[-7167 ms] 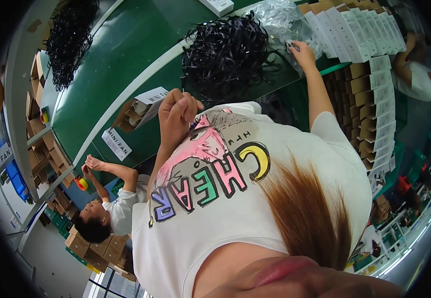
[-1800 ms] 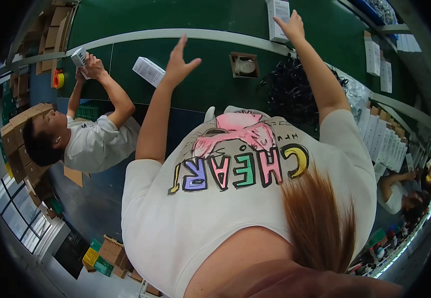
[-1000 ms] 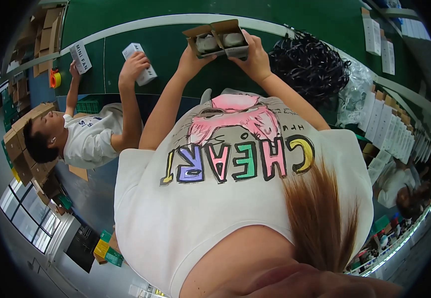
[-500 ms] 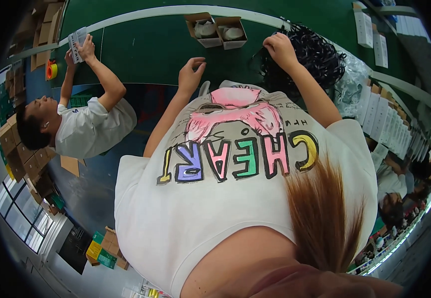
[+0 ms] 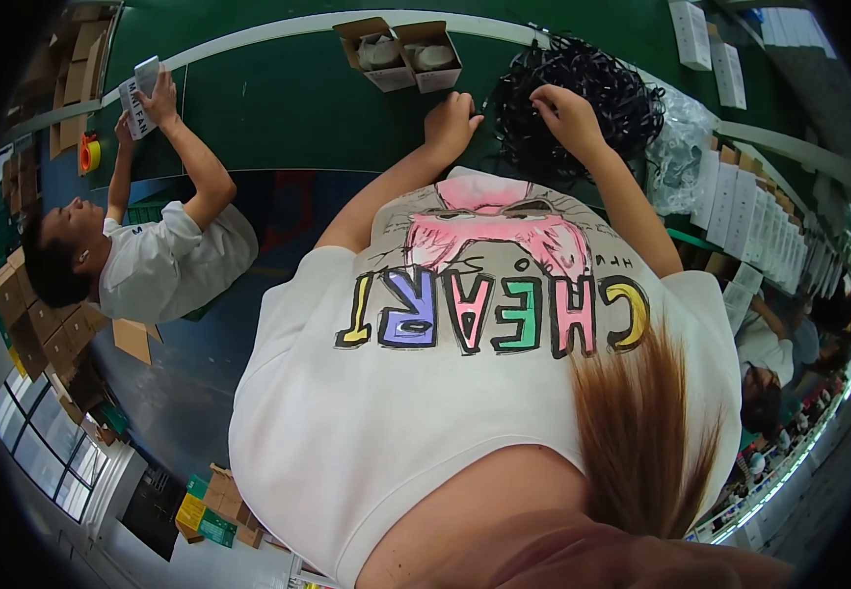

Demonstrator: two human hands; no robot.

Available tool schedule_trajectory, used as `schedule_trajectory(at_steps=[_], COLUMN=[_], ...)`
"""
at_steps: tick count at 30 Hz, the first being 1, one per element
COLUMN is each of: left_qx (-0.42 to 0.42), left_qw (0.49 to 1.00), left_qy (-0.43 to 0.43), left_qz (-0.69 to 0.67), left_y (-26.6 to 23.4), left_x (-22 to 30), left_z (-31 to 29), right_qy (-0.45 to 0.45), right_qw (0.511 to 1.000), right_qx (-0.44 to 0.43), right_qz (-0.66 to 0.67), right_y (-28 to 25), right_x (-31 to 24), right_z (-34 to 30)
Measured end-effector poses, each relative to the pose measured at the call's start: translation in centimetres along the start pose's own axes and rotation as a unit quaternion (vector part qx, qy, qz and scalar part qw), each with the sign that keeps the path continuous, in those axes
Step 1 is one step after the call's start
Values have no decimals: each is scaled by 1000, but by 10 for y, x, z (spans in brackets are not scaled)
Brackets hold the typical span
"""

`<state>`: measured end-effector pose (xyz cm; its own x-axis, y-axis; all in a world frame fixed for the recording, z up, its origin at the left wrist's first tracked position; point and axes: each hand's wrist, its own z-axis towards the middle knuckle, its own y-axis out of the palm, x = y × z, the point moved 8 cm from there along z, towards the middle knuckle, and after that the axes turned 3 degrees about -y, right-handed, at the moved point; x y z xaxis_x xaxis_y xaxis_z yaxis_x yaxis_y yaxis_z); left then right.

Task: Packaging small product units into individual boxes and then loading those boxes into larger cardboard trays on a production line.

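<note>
A big tangled heap of thin black cables or straps (image 5: 614,83) lies on the green table. Over its near left side is my right hand (image 5: 571,116), fingers curled and pressed together; black strands behind them hide what they hold, if anything. My left hand (image 5: 450,126) is at the left of the heap, its fingers bent together. Whatever lies between those fingers is too small to make out. Just beyond the left hand, two open cardboard boxes (image 5: 410,75) stand side by side, each with a pale, rounded, wrapped item inside.
Clear plastic bags (image 5: 683,133) lie right of the heap, beside a row of white boxes (image 5: 730,201). At the left, another person (image 5: 165,255) holds a white printed box (image 5: 141,98). A roll of orange-yellow tape (image 5: 90,154) is near that person.
My left hand has moved right, toward the heap. My right hand has shifted from the heap's left edge onto its near side. The other person's box has been tilted.
</note>
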<state>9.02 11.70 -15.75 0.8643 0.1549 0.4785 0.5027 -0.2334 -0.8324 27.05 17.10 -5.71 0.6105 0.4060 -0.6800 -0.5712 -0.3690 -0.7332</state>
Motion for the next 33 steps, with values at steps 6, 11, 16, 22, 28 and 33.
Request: schedule_trajectory(at_steps=[6,11,16,22,28,33], left_qx=[-56,10,171,202,325,354], left_qw=[914,858,741,745,703,670], left_qy=[-19,149,194,229,226,271], left_qz=[-402,-492,-620,-593,-591,-594], left_y=[-20,-159,-292,-318,-345,-368], left_x=[17,111,108,68,46,44], left_z=[-5,-12,-47,-61,-70,-78], right_qy=[-41,-16,-74,-187,-177,-303], right_qw=[987,926,917,759,629,726], right_qx=[141,-61,-27,166,250,150], right_qz=[60,373,391,602,714,598], right_y=[-39,-34,-134,-224,-259,-285], right_x=[-10,-43,-60,-21,-41,-155], right_z=[-12,39,62,78,72,55])
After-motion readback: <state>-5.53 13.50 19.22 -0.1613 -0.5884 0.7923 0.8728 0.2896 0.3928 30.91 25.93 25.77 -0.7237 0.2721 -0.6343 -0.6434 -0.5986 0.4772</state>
